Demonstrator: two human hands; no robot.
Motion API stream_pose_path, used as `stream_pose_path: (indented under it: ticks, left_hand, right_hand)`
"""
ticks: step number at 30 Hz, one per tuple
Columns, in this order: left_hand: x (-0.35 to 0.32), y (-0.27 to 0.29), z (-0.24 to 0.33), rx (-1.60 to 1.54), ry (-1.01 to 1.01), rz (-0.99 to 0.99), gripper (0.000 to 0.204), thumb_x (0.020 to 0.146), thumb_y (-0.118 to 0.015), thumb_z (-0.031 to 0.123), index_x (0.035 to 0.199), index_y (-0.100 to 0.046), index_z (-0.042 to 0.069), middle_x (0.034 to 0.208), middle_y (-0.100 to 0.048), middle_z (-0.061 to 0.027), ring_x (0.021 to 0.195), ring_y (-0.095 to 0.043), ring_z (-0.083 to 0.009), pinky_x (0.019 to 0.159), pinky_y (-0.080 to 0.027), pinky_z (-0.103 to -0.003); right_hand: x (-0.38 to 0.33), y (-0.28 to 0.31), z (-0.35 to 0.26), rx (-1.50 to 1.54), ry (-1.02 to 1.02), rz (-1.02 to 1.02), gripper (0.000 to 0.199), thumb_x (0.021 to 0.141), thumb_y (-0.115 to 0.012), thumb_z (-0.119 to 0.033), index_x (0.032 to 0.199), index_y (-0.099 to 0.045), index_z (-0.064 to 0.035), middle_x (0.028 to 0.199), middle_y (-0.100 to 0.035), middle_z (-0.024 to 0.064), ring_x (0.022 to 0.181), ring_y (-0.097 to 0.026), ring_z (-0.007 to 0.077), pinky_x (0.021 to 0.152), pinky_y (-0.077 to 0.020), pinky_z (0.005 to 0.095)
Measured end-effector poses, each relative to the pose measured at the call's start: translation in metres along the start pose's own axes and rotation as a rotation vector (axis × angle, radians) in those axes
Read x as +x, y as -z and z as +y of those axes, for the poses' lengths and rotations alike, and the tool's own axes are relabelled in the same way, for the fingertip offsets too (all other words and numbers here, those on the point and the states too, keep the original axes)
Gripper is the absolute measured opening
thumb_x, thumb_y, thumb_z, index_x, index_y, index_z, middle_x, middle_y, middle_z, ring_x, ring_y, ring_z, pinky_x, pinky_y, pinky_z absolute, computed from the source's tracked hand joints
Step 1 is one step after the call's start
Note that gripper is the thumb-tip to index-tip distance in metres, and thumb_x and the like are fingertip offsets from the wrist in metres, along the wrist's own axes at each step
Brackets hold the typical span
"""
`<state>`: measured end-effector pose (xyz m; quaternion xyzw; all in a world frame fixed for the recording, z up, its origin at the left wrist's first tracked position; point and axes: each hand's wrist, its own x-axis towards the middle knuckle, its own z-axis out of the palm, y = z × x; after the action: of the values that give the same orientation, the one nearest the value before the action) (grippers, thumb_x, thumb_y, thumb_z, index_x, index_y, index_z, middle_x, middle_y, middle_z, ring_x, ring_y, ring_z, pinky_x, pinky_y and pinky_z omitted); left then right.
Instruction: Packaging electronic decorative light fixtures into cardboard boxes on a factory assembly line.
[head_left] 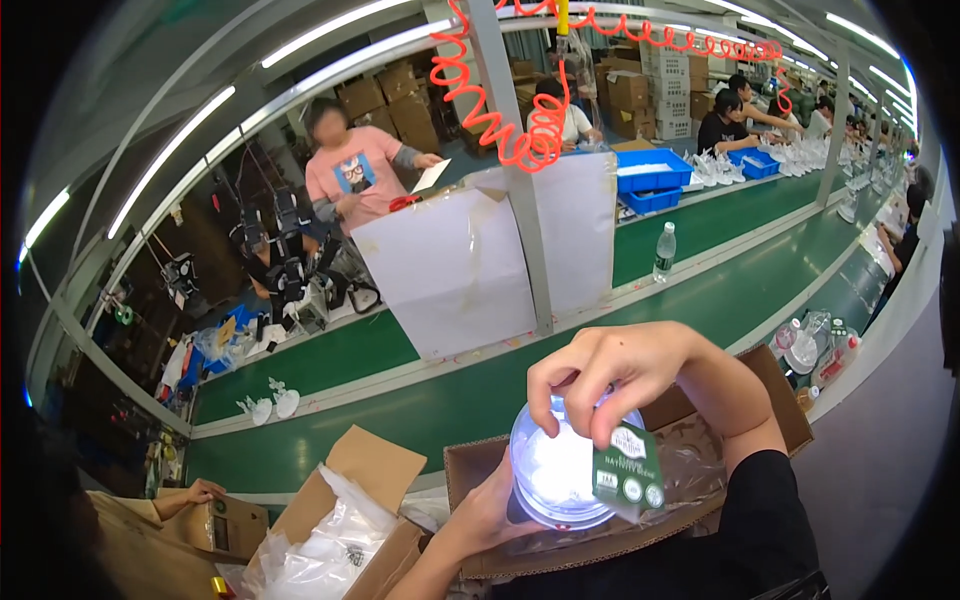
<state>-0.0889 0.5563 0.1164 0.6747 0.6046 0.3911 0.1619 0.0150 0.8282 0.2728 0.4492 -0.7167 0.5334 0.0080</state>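
Note:
A round, clear container (545, 490), lit bright white from inside, is held in front of me above an open carton. My left hand (488, 515) wraps its lower left side. Over its top reaches my right hand (625, 375), fingers curled and closed against the front face. What those fingertips pinch is hidden. Beside the right thumb a green and white card tag (628, 470) covers the container's right side. Below, the open carton (468, 470) holds clear plastic packaging (690, 455).
Another carton (375, 462) with white plastic bags stands to the left, near another person's hand (205, 490). Beyond runs a green conveyor (390, 410) with small white figures (285, 400). A bottle (664, 252) stands on its far edge; a grey post (520, 200) rises behind.

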Motion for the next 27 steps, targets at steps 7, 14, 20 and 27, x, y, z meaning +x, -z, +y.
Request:
stream_pose_path:
  ticks: [7,14,20,27]
  left_hand:
    - [0.006,0.004,0.009,-0.020,0.040,0.037,0.123,0.070,-0.099,0.025,0.163,-0.025,-0.007,0.157,-0.048,-0.0263,0.141,-0.055,-0.0379,0.114,-0.050,-0.042]
    - [0.000,-0.001,-0.001,0.136,-0.086,0.103,0.120,0.068,-0.098,0.021,0.160,-0.027,-0.009,0.160,-0.042,-0.0303,0.146,-0.047,-0.0420,0.119,-0.046,-0.045]
    - [-0.001,0.011,0.006,0.161,-0.109,0.089,0.094,0.072,-0.092,0.018,0.151,-0.046,-0.008,0.155,-0.051,-0.0262,0.143,-0.053,-0.0413,0.116,-0.050,-0.044]
    - [-0.029,0.027,-0.014,0.282,0.110,0.369,0.065,0.084,-0.075,-0.004,0.146,-0.056,0.002,0.152,-0.054,-0.0193,0.146,-0.049,-0.0409,0.121,-0.040,-0.048]
  right_hand:
    - [-0.007,-0.022,-0.036,-0.627,-0.250,0.133,0.050,0.077,-0.093,-0.039,0.108,-0.070,-0.0068,0.112,-0.063,0.0071,0.090,-0.068,0.0272,0.069,-0.0547,0.0352]
    - [-0.023,-0.045,-0.045,-0.703,-0.360,0.389,0.043,0.065,-0.100,-0.030,0.086,-0.071,-0.0062,0.088,-0.064,0.0037,0.078,-0.066,0.0215,0.063,-0.0507,0.0310]
    - [-0.016,-0.057,-0.050,-0.781,-0.394,0.474,0.044,0.059,-0.102,-0.030,0.075,-0.067,-0.0081,0.077,-0.064,0.0017,0.068,-0.064,0.0187,0.059,-0.0477,0.0298]
    - [-0.019,-0.069,-0.039,-0.767,-0.428,0.549,0.044,0.058,-0.103,-0.029,0.071,-0.065,-0.0096,0.073,-0.063,0.0024,0.065,-0.060,0.0164,0.057,-0.0421,0.0282]
